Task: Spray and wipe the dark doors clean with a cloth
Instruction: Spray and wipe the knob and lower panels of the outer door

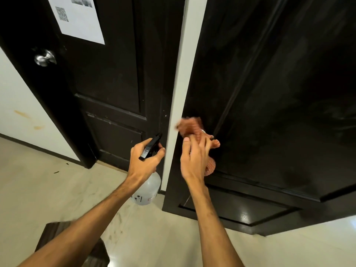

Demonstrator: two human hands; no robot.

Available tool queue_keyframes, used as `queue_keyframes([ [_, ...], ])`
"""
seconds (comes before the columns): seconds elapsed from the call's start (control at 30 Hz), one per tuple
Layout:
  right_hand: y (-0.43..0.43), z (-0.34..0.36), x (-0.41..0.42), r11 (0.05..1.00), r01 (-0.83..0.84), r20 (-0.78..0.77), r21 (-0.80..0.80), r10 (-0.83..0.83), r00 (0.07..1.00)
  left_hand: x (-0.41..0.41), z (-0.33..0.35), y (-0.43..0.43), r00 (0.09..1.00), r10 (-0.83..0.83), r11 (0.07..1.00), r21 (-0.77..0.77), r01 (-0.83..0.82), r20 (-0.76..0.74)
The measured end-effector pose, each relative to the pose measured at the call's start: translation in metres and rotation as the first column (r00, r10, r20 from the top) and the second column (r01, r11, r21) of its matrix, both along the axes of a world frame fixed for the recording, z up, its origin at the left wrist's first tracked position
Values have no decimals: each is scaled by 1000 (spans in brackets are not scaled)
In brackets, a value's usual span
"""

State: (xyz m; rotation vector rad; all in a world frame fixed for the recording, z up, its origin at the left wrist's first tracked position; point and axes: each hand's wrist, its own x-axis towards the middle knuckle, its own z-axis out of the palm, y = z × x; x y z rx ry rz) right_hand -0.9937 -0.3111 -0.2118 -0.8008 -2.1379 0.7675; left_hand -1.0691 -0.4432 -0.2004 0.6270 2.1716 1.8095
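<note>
No text can be read. The white sheet [77,18] taped above the door knob [44,57] bears a blurred QR code; the spray bottle [147,189] shows small red and black marks, illegible.

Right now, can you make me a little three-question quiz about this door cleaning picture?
1. True or false: the left hand holds the spray bottle.
2. Which door is the orange cloth against? A) the left door with the paper sign B) the right door C) neither, it lies on the floor
3. Fill in: the left door has a shiny metal ____ near its edge.

Key:
1. True; its grip is closed around the black trigger head.
2. B; the right hand presses it there.
3. Knob.
</note>
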Motion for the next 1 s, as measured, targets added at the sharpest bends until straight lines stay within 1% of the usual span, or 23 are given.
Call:
queue_keyframes([
  [0.07, 9, -3, 6, 982, -54, 117, 183, 33, 993, 3, -3, 6, 1000, -5, 1000, 0, 5, 1],
  [0.1, 13, -4, 9, 971, -85, 171, 226, 46, 984, 3, -4, 8, 1000, -1, 1000, -2, 1, 6],
  [0.17, 20, 4, 12, 946, -168, 262, 278, 94, 961, 3, -6, 11, 1000, -1, 1000, 2, 1, 13],
  [0.23, 24, 10, 12, 888, -283, 346, 363, 154, 926, 3, -9, 15, 1000, -7, 1000, 7, 7, 8],
  [0.27, 26, 14, 10, 867, -319, 360, 383, 178, 916, 2, -10, 16, 1000, -8, 1000, 8, 8, 7],
  [0.3, 29, 18, 8, 867, -327, 343, 375, 198, 918, 2, -11, 18, 1000, -8, 1000, 10, 8, 6],
  [0.43, 43, 14, 3, 919, -280, 149, 278, 247, 957, -3, -12, 21, 1000, 19, 1000, 9, -19, 5],
  [0.47, 43, 3, 5, 933, -283, 88, 222, 270, 959, -4, -12, 21, 1000, 26, 1000, 10, -26, 11],
  [0.5, 40, -7, 9, 955, -268, -17, 129, 273, 962, -5, -14, 20, 999, 28, 999, 16, -29, 23],
  [0.53, 35, -19, 12, 974, -228, -156, -3, 225, 962, -4, -14, 19, 999, 31, 999, 22, -32, 31],
  [0.57, 31, -27, 16, 969, -176, -276, -174, 124, 953, -4, -13, 19, 999, 35, 999, 26, -36, 37],
  [0.6, 27, -29, 18, 927, -134, -340, -350, 8, 940, -3, -13, 17, 998, 43, 999, 25, -44, 46],
  [0.63, 25, -27, 17, 871, -119, -365, -476, -73, 928, -4, -15, 16, 997, 48, 999, 22, -49, 57],
  [0.67, 27, -21, 15, 857, -102, -370, -504, -108, 923, -3, -15, 15, 997, 52, 998, 18, -53, 63],
  [0.7, 29, -16, 12, 872, -96, -374, -480, -105, 921, -3, -17, 15, 996, 59, 998, 18, -60, 63],
  [0.73, 30, -8, 10, 893, -98, -381, -440, -86, 921, -4, -18, 16, 996, 66, 998, 17, -67, 60],
  [0.77, 29, -4, 9, 930, -95, -360, -354, -42, 932, -4, -20, 17, 996, 67, 998, 15, -68, 61],
  [0.83, 23, -12, 8, 980, -72, -256, -188, 22, 967, -3, -21, 20, 996, 62, 998, 13, -63, 58],
  [0.87, 19, -24, 10, 973, -76, -229, -219, 25, 973, -2, -20, 22, 997, 57, 998, 14, -58, 48],
  [0.9, 16, -32, 13, 925, -107, -256, -364, 11, 966, -2, -20, 23, 998, 50, 999, 14, -51, 47],
  [0.93, 16, -33, 17, 781, -157, -320, -604, -58, 946, -1, -20, 24, 997, 44, 999, 10, -45, 59],
  [0.97, 21, -37, 18, 547, -265, -422, -794, -182, 888, -2, -23, 25, 997, 45, 999, 2, -45, 62],
  [1.0, 29, -37, 19, 242, -378, -445, -894, -360, 820, -2, -26, 26, 997, 49, 999, 2, -50, 66],
])
